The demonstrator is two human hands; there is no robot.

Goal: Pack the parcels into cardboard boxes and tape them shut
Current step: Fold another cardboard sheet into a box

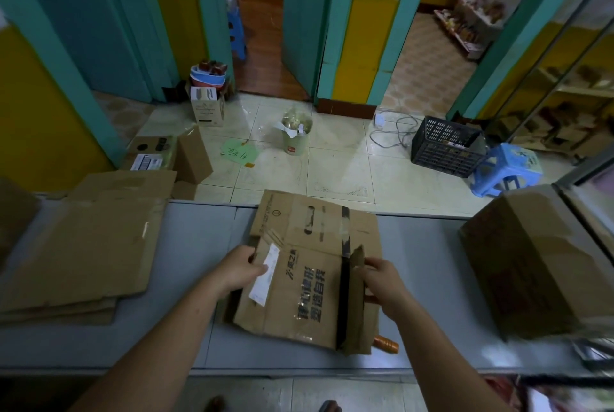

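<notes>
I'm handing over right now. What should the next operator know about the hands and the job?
Left hand: grips the flat box at its left edge, by the white label.
Right hand: grips its right flap.
The flat box lies on the counter, not yet opened up.
A cardboard stack lies at left and a standing box is at right.
An orange roll, perhaps tape, pokes out at the flat box's near right corner.
Done: nothing visibly packed or taped.
Left: open the box, pack, tape shut. I see no parcels.
</notes>
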